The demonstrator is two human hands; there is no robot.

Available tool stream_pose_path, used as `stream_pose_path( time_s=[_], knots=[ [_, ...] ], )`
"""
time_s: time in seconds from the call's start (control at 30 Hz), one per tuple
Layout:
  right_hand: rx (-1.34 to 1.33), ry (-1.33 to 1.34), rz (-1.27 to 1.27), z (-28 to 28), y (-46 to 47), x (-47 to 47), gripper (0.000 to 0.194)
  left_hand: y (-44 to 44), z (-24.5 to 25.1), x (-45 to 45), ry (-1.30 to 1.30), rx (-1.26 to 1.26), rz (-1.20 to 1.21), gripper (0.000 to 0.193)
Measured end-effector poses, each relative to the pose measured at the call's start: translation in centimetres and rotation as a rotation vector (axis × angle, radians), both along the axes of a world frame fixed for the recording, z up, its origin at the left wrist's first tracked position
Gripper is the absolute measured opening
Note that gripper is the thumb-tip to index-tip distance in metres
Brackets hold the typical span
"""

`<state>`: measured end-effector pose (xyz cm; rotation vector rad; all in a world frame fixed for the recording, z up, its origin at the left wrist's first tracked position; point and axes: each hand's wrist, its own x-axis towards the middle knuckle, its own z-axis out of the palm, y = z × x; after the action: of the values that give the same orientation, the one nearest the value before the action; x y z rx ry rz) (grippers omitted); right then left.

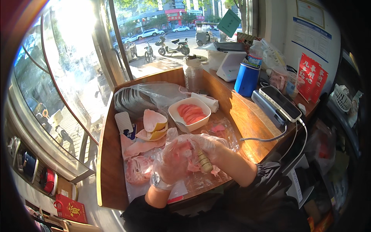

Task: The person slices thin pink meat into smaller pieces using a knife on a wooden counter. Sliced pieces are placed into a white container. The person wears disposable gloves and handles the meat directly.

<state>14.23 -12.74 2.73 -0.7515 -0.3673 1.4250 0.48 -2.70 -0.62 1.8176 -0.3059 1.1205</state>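
Both my hands wear clear plastic gloves and meet over the front of the wooden counter. In my left hand [171,162] is a piece of pink pomelo flesh [189,149], partly hidden by the fingers. My right hand [207,145] grips a knife by its ringed wooden handle [205,162]; a metal blade [181,126] shows beyond the fingers, close to a white bowl [173,111]. Peeled red pomelo segments [192,113] lie in that bowl. Left of my hands rests a peeled chunk of pomelo [139,169], with yellow-skinned rind pieces [155,120] behind it.
Clear plastic film [226,134] covers part of the wooden counter [108,168], which has raised sides. A plastic bag of lids [136,98] and a clear bottle [192,75] stand at the back. On the right ledge are a blue canister [247,79] and a cabled phone [279,103].
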Motion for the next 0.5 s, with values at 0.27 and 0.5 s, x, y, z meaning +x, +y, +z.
stream_pose_path(
  time_s=[0.27, 0.5],
  knots=[
    [-0.354, -0.930, -0.168, 7.4, -1.3, -1.4, 0.028, -1.2, 3.2, 1.0, -0.011, -0.889, -0.155, 0.044],
    [0.039, -1.391, -0.311, 4.9, 1.2, -3.0, 0.024, 2.6, -0.1, 2.2, 0.174, -1.011, -0.329, 0.026]
  ],
)
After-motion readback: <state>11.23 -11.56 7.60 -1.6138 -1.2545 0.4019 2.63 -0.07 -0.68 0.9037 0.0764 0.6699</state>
